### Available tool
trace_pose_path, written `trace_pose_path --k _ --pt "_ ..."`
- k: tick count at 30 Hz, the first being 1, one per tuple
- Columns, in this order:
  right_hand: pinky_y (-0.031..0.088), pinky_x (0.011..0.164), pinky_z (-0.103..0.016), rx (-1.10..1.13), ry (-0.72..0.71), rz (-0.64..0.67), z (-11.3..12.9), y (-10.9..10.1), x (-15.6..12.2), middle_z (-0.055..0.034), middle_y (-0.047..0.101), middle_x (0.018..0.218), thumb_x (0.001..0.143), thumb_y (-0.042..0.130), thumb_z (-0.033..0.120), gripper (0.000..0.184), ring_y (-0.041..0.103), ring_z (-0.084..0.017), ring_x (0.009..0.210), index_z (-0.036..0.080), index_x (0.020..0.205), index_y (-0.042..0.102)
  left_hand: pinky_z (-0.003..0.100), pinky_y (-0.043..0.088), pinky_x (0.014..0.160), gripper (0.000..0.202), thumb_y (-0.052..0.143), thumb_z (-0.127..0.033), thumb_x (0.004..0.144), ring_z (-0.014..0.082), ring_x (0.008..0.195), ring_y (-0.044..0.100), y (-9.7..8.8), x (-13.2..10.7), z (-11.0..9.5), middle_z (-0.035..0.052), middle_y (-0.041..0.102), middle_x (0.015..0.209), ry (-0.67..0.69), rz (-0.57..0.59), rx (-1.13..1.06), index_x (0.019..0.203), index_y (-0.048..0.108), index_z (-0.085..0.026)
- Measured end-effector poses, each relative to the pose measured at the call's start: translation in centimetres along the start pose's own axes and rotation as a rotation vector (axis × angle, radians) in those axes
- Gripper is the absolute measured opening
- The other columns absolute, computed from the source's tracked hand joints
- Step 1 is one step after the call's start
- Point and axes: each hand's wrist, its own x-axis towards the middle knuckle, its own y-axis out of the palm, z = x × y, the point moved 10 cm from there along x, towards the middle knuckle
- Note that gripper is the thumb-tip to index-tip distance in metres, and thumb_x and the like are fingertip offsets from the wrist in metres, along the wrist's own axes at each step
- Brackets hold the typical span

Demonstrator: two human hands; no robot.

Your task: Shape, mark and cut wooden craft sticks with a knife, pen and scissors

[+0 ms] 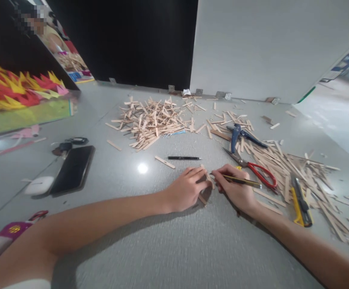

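Observation:
My left hand (186, 190) is bent over a short wooden craft stick (210, 179), its fingertips holding it down on the grey table. Another stick piece (203, 200) pokes out below those fingers. In my right hand (237, 192) is a dark pencil with yellow stripes (246, 182), gripped between thumb and fingers, its tip at the held stick. A black pen (184, 158) lies just beyond my left hand, beside a loose stick (164, 162). Red-handled scissors (260, 172) lie beyond my right hand, and a yellow utility knife (301, 202) is to its right.
A heap of cut sticks (152, 122) lies at the back, with longer sticks (283, 168) strewn rightward. A blue-handled tool (237, 134) rests among them. On the left are a phone (74, 170), a white mouse (39, 185), keys (64, 147) and red-yellow paper flames (18, 88). Upright panels (252, 48) stand behind.

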Motion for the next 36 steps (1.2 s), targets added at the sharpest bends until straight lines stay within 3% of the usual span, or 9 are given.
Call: trace_pose_path --k 12,23,26,30,36 --pt "0.044 0.046 -0.023 -0.123 -0.091 0.054 0.7 0.4 0.2 0.0045 0.061 0.048 0.099 0.067 0.042 0.038 0.057 -0.012 0.041 0.024 0.066 0.063 0.05 0.052 0.115 0.038 0.051 -0.01 0.101 0.0339 0.143 0.059 -0.1 0.1 -0.6 0.0207 0.067 0.141 0.055 0.004 0.109 0.133 0.071 -0.016" --pt "0.045 0.048 -0.023 -0.151 -0.119 0.096 0.9 0.8 0.2 0.004 0.062 0.05 0.103 0.063 0.049 0.041 0.057 -0.012 0.044 0.023 0.071 0.065 0.051 0.051 0.116 0.04 0.049 -0.012 0.103 0.0343 0.145 0.058 0.0 0.0 -0.5 0.0205 0.065 0.145 0.039 0.022 0.076 0.139 0.067 -0.016" --pt "0.044 0.048 -0.023 -0.173 -0.114 0.097 0.8 0.9 0.5 0.0031 0.062 0.05 0.104 0.061 0.052 0.045 0.056 -0.013 0.045 0.023 0.07 0.064 0.053 0.051 0.115 0.04 0.049 -0.014 0.105 0.0372 0.145 0.057 0.2 0.0 -0.9 0.0241 0.063 0.147 0.072 0.021 0.146 0.142 0.064 -0.012" --pt "0.04 0.049 -0.024 -0.228 -0.161 0.092 1.4 0.9 0.6 0.0026 0.059 0.053 0.107 0.054 0.052 0.051 0.052 -0.012 0.048 0.024 0.065 0.055 0.056 0.05 0.114 0.039 0.052 -0.016 0.105 0.0418 0.145 0.056 0.7 0.0 -1.2 0.0286 0.06 0.148 0.117 0.031 0.222 0.142 0.062 -0.01" --pt "0.033 0.047 -0.025 -0.281 -0.332 0.184 2.9 1.6 -0.1 0.005 0.045 0.056 0.112 0.04 0.049 0.05 0.041 -0.011 0.046 0.026 0.068 0.037 0.052 0.048 0.116 0.041 0.058 -0.014 0.102 0.0387 0.144 0.057 1.4 0.5 -1.3 0.0236 0.064 0.145 0.124 0.124 0.36 0.142 0.059 -0.014"
